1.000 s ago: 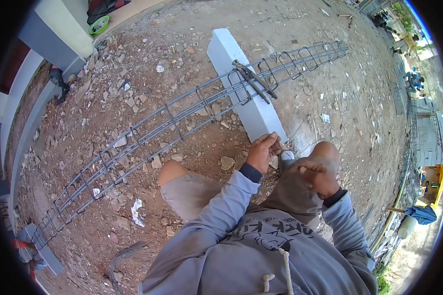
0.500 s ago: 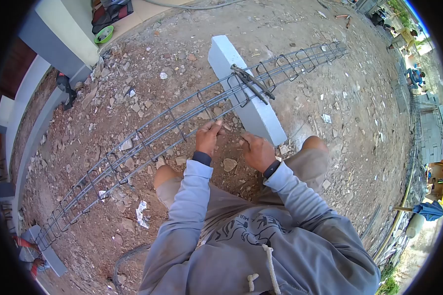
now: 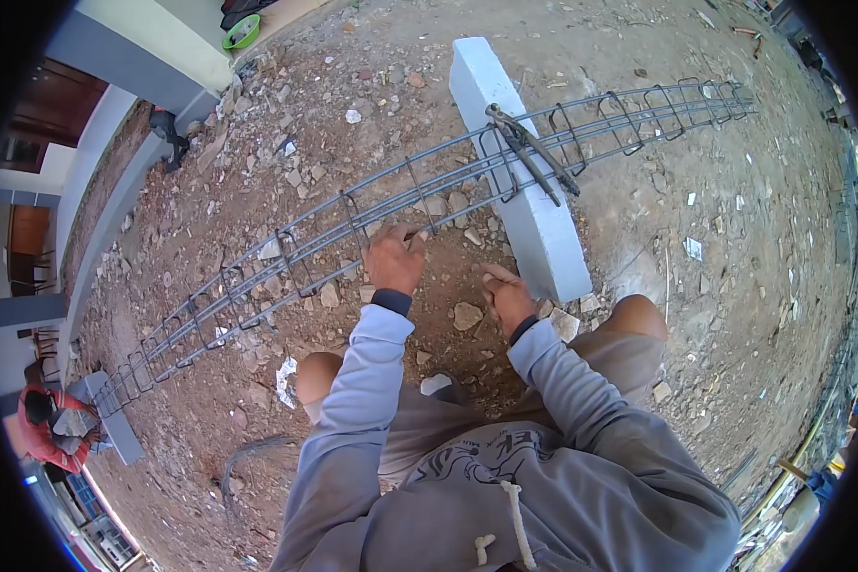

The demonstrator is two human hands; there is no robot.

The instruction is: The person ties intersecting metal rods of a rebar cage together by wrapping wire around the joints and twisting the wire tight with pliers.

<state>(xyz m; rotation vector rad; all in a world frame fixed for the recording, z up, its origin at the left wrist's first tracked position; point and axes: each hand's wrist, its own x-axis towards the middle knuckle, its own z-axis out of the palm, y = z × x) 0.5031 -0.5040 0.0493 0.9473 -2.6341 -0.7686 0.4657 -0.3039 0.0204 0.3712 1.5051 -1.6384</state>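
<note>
A long rebar cage point(image 3: 353, 221) of thin steel bars and bent stirrups runs diagonally in front of me. My left hand point(image 3: 396, 259) is at its near bar, fingers curled together; whatever they pinch is too small to make out. Lower and to the right, my right hand point(image 3: 510, 294) is apart from the cage, thumb and fingers pressed together beside a pale block point(image 3: 551, 255). Anything in that pinch is hidden. The cage rests across this block, and a pair of pincers point(image 3: 511, 130) lies over the bars there with its handles toward the right.
Stones and rubble cover the dirt ground. A person in red point(image 3: 46, 424) crouches at the cage's far left end, near a second block point(image 3: 114, 419). A loose wire coil point(image 3: 243, 458) lies left of my knees. A green basin point(image 3: 242, 32) stands by the building's pillar.
My view has swung left, bringing the person in red further into sight. My left hand has moved up to the near bar, and my right hand has drawn away from it.
</note>
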